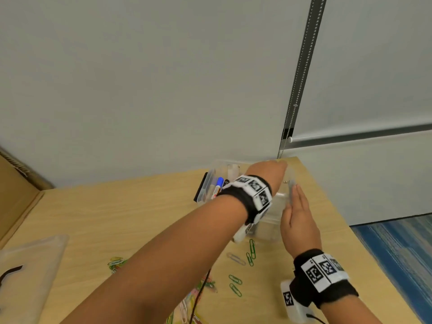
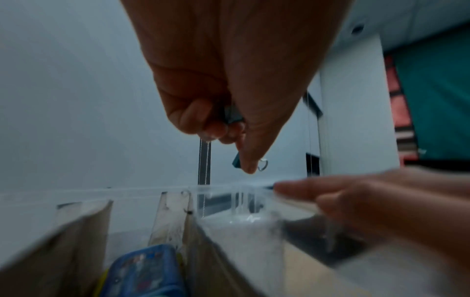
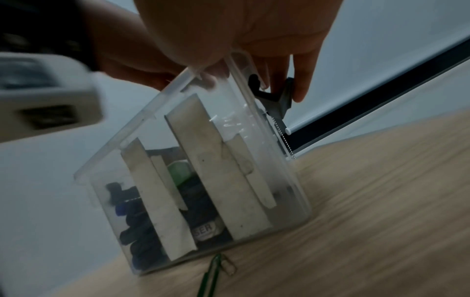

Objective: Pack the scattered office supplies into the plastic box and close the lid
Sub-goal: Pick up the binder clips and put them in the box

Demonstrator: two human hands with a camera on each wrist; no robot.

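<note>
A clear plastic box (image 1: 268, 222) with cardboard dividers stands near the desk's far right corner. It holds markers (image 1: 219, 183), and in the right wrist view an eraser (image 3: 205, 231). My left hand (image 1: 268, 171) hovers over the box's right end. In the left wrist view its curled fingers (image 2: 203, 118) pinch a small dark binder clip (image 2: 233, 117) above the rim (image 2: 127, 191). My right hand (image 1: 297, 206) lies with straight fingers against the box's right wall, its fingertips (image 3: 300, 88) by a black latch (image 3: 276, 96). Coloured paper clips (image 1: 251, 252) lie scattered on the desk.
The clear lid (image 1: 30, 272) lies on the desk at the near left. A cardboard box (image 1: 14, 195) stands at the left edge. The wall runs close behind the plastic box, with a blind chain (image 1: 300, 85) hanging there. To the right, the desk edge (image 1: 339, 211) drops off.
</note>
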